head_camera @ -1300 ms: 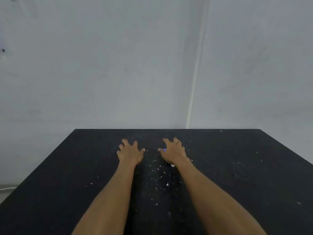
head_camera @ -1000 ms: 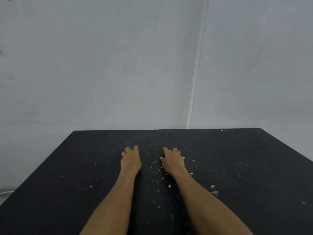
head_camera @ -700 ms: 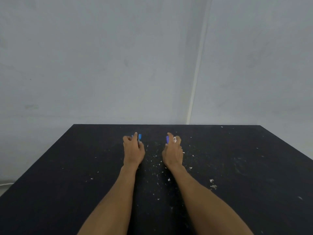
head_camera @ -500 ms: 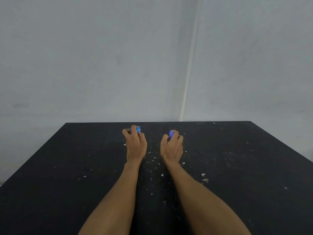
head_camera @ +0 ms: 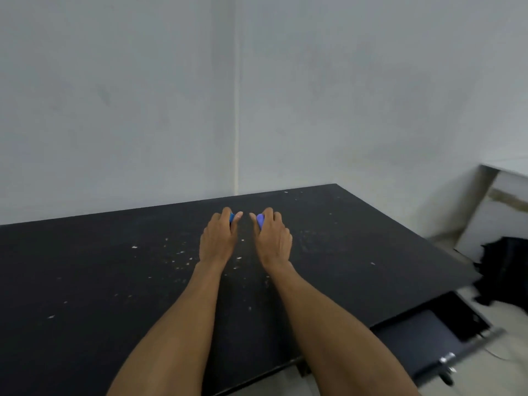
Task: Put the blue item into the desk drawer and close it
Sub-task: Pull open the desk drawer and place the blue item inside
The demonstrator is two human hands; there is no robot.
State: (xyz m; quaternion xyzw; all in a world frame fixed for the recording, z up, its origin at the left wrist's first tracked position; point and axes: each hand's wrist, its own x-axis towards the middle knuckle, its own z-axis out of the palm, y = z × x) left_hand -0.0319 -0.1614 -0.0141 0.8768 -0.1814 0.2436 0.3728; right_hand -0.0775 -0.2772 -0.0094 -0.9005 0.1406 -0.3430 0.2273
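Observation:
Both hands hover side by side over the far middle of the black desk [head_camera: 85, 267]. My left hand [head_camera: 218, 238] is curled around a small blue item [head_camera: 231, 217], of which only a sliver shows between the fingers. My right hand [head_camera: 273, 237] is curled around a small blue-violet item [head_camera: 260, 220], also mostly hidden. The desk drawer [head_camera: 423, 335] stands pulled open at the lower right, below the desk's right edge, its dark inside visible and its front bar [head_camera: 468, 350] toward me.
White crumbs [head_camera: 183, 258] are scattered across the desktop around my hands. Grey walls rise right behind the desk. A dark bundle [head_camera: 503, 270] and a white board [head_camera: 494, 212] sit on the floor to the right, beyond the drawer.
Both hands went from flat and spread on the desk to curled around small blue pieces and lifted. The view has swung right, bringing the open drawer into sight.

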